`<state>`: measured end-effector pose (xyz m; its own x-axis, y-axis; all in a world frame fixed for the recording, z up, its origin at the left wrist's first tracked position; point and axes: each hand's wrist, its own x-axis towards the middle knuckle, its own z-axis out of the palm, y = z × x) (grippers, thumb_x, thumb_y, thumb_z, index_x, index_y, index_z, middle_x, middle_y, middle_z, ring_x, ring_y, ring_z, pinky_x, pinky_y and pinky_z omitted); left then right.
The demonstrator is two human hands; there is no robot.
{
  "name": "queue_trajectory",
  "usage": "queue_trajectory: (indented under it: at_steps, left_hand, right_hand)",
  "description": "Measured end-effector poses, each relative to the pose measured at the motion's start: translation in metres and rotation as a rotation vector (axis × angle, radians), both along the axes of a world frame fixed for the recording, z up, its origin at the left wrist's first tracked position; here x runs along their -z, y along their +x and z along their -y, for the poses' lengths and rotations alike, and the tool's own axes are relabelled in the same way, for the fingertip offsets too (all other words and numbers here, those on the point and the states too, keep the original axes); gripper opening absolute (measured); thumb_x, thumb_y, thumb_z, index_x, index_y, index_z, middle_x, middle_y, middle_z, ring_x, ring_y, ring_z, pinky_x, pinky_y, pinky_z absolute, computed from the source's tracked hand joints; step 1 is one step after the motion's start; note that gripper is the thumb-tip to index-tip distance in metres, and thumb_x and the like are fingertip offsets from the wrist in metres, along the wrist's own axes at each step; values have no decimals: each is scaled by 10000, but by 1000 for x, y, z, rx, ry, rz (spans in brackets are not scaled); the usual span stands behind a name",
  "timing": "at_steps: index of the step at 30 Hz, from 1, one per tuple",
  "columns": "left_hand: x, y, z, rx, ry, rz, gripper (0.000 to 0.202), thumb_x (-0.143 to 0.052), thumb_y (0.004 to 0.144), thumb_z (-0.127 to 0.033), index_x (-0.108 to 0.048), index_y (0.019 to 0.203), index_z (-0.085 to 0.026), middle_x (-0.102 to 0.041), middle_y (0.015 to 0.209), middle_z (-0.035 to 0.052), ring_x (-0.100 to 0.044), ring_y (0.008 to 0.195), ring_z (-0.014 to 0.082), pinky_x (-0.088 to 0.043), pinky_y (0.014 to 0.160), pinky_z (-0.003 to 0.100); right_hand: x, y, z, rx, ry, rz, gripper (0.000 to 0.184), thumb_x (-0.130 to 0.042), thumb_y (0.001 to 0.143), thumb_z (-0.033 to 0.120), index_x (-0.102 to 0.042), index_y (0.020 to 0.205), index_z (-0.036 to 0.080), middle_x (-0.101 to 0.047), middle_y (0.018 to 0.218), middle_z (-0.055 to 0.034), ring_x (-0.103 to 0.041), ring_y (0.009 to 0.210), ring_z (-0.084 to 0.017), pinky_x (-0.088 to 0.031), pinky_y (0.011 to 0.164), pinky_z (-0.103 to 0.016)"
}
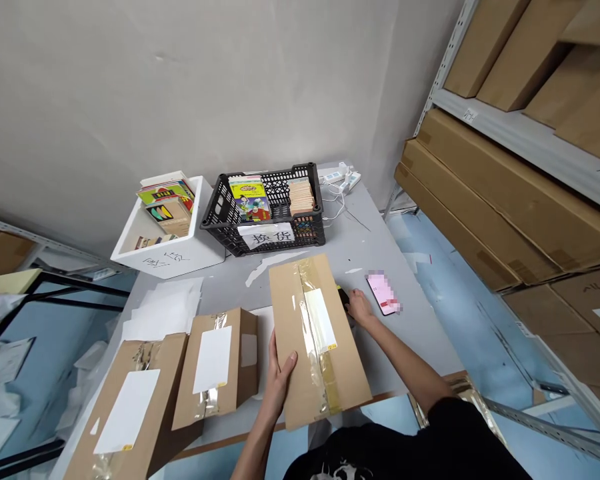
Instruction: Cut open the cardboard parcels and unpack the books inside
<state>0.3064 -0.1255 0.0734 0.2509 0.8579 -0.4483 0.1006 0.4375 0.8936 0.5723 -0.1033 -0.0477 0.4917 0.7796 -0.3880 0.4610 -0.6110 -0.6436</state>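
Note:
A taped cardboard box (290,313) with a white label stands at the front of the grey table, close to my body. My left hand (277,383) holds the box's left side, thumb on the face that carries the label. Just past the box's right edge, my right hand (359,307) has its fingers closed on a small black and yellow object (343,295). The box hides much of that object, so its kind does not show. A phone (381,293) with a lit pink screen lies to the right of my right hand.
Two more labelled boxes, one nearer the middle (235,360) and one at far left (135,400), stand on the table (400,267). Behind are a white bin (155,263) and a black crate (275,240), both holding books. Power strips (347,180) lie back right; shelving (500,120) with cartons stands right.

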Motion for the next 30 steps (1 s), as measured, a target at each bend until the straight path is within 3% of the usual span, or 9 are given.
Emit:
queue_trajectory:
  at_steps: [4,8,12,14,18,23,26,30]
  left_hand:
    - [9,-4,2,-63,-114,-2,856,-658,745,-529,-233,1458,-320,-394,1479,62,-446,1302,281,-384,1065,399]
    - [12,-4,3,-73,-114,-3,840,-667,730,-541,-288,1441,-306,-433,1454,68,-458,1291,284,-389,1060,398]
    - [12,7,2,-32,-62,10,813,-646,750,-538,-289,1442,-301,-392,1481,61,-413,1325,281,-370,1073,380]
    - [11,18,0,7,-28,28,801,-631,771,-523,-273,1450,-291,-360,1499,61,-371,1353,280,-356,1082,371]
    - [9,49,-3,100,1,131,759,-572,831,-480,-214,1469,-278,-318,1520,69,-348,1366,270,-344,1091,375]
    - [4,87,0,98,21,230,782,-546,856,-456,-111,1488,-309,-288,1536,52,-367,1358,250,-355,1083,357]
    - [4,98,3,125,34,252,786,-542,854,-474,-108,1490,-313,-249,1552,36,-360,1363,241,-347,1087,334]
    - [9,104,7,165,79,218,790,-540,856,-475,-106,1491,-296,-208,1565,32,-273,1406,218,-266,1133,326]
  right_hand:
    - [18,-15,-19,-19,-98,23,325,-600,872,287,-582,1161,139,-564,1241,-129,-536,1137,-251,-442,955,-449]
    - [11,-10,-20,34,-111,-38,346,-585,883,351,-573,1158,141,-599,1169,-102,-601,1015,-214,-501,868,-422]
    - [-17,10,6,126,-19,-167,332,-410,914,338,-597,1082,122,-687,945,-129,-661,883,-231,-531,743,-350]
    - [-36,16,25,156,70,-224,394,-311,904,368,-580,1093,150,-695,950,-111,-666,888,-222,-534,714,-327]
    - [-79,22,53,194,202,-257,453,-358,819,494,-560,1076,182,-684,1022,-101,-627,1005,-258,-499,823,-370]
    - [-128,39,61,233,262,-221,402,-371,787,504,-553,1014,227,-683,924,-69,-626,917,-271,-466,800,-376]
    - [-138,50,69,222,268,-201,402,-385,783,502,-537,1033,226,-681,903,-67,-627,854,-273,-465,738,-360]
    - [-129,54,83,240,269,-193,405,-356,792,480,-532,1035,208,-679,879,-61,-627,828,-262,-468,718,-349]
